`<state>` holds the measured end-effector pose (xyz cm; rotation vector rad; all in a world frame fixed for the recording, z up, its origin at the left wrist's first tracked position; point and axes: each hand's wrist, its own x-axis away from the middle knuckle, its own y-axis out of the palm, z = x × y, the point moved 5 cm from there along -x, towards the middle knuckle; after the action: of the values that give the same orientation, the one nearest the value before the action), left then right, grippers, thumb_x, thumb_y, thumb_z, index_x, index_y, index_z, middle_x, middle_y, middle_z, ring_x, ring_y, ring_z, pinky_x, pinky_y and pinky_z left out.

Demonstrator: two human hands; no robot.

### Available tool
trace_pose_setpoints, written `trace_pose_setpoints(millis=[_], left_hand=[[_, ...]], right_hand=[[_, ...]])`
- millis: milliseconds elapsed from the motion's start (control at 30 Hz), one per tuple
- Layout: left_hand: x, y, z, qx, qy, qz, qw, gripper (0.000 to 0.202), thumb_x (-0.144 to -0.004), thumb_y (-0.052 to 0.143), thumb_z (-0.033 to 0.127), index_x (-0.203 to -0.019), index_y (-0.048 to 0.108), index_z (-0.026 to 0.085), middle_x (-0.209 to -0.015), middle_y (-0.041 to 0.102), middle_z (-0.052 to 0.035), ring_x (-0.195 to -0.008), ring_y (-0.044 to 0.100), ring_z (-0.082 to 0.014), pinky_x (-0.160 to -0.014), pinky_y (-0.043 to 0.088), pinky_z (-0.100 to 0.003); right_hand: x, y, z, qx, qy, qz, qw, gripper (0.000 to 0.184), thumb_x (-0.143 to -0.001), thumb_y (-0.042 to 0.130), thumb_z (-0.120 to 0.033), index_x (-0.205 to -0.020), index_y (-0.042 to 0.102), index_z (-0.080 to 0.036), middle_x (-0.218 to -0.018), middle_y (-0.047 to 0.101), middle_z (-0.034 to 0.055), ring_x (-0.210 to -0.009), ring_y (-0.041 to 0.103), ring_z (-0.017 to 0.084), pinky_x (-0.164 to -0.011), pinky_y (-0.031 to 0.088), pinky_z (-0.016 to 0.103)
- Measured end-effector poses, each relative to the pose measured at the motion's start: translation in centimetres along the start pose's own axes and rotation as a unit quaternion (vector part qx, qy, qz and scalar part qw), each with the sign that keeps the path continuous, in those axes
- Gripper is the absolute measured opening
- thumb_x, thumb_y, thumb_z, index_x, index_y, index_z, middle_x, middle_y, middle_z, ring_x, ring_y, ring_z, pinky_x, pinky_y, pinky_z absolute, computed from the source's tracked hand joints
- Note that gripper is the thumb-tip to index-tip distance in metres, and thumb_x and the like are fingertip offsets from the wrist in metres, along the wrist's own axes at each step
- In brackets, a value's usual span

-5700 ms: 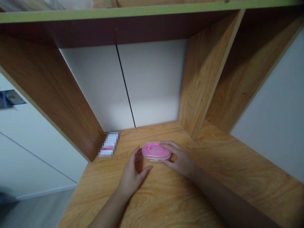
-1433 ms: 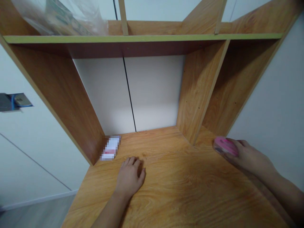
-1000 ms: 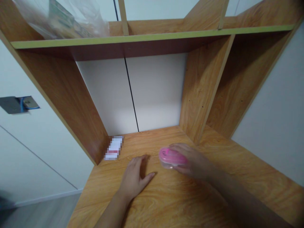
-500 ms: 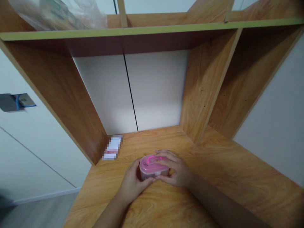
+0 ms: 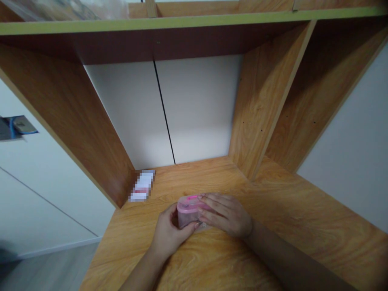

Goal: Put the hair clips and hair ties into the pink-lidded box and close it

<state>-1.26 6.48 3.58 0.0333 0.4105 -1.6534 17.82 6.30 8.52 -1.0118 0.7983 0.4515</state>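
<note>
A small pink translucent plastic container (image 5: 187, 212) with a moulded handle on its lid stands on the wooden desktop (image 5: 303, 250), near the middle. It looks tipped, with the lid turned toward the right. My left hand (image 5: 168, 230) cups its left side and my right hand (image 5: 226, 214) lies across the lid end, fingers pointing left. Both hands touch it and hide much of it. Further back, against the left panel, lies a small white and red pixelated packet (image 5: 141, 186), apart from both hands.
A wooden shelf unit surrounds the desktop, with a left side panel (image 5: 66, 121), a right upright (image 5: 260, 101), a white back panel (image 5: 197, 109) and a green-edged shelf (image 5: 182, 20) overhead. Wood surface extends to the right of my hands. Floor shows at lower left.
My right hand has carried the container from the far right to the middle, and both hands now close on it. It seems turned from lid-up to tipped.
</note>
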Motion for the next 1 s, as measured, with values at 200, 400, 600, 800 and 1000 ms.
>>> trace_pose_setpoints(millis=[200,400,600,800,1000], left_hand=[[0.1,0.2,0.4,0.024,-0.016,0.002,1.0,0.039,-0.076,0.079,0.027,-0.112,0.071,0.014,-0.113,0.076,-0.0115,-0.102,0.073,-0.0267,-0.094,0.057,-0.036],[0.1,0.4,0.8,0.043,-0.02,0.001,0.999,0.039,-0.077,0.078,0.028,-0.113,0.072,0.014,-0.115,0.076,-0.012,-0.103,0.073,-0.027,-0.096,0.057,-0.037],[0.1,0.5,0.3,0.042,-0.012,-0.008,0.999,0.04,-0.078,0.078,0.029,-0.115,0.071,0.014,-0.116,0.075,-0.0118,-0.104,0.072,-0.0266,-0.096,0.056,-0.037],[0.1,1.0,0.1,0.019,0.016,-0.011,1.0,0.046,-0.073,0.082,0.029,-0.115,0.07,0.014,-0.117,0.075,-0.0125,-0.107,0.071,-0.0281,-0.101,0.054,-0.039],[0.1,0.5,0.4,-0.037,0.029,-0.022,0.999,0.054,-0.068,0.085,0.027,-0.118,0.068,0.017,-0.121,0.073,-0.0124,-0.11,0.069,-0.0298,-0.102,0.053,-0.043]], right_hand=[[0.3,0.5,-0.5,0.046,-0.022,0.014,0.999,0.029,-0.087,0.074,-0.029,-0.11,0.07,-0.011,-0.113,0.075,0.0154,-0.111,0.069,0.022,-0.096,0.058,0.032],[0.2,0.6,-0.5,0.061,-0.036,0.001,0.997,0.028,-0.09,0.071,-0.027,-0.112,0.069,-0.01,-0.114,0.075,0.0162,-0.113,0.068,0.022,-0.096,0.058,0.033],[0.2,0.5,-0.5,0.063,-0.044,0.004,0.997,0.026,-0.091,0.069,-0.024,-0.111,0.069,-0.008,-0.113,0.075,0.0145,-0.108,0.07,0.023,-0.094,0.059,0.034],[0.1,0.0,0.2,0.025,-0.03,0.008,0.999,0.019,-0.094,0.064,-0.023,-0.109,0.07,-0.011,-0.112,0.076,0.0123,-0.107,0.071,0.02,-0.097,0.057,0.032],[0.1,-1.0,0.6,-0.003,-0.005,0.013,1.0,0.019,-0.095,0.064,-0.024,-0.111,0.069,-0.016,-0.114,0.076,0.0111,-0.109,0.07,0.021,-0.095,0.058,0.034]])
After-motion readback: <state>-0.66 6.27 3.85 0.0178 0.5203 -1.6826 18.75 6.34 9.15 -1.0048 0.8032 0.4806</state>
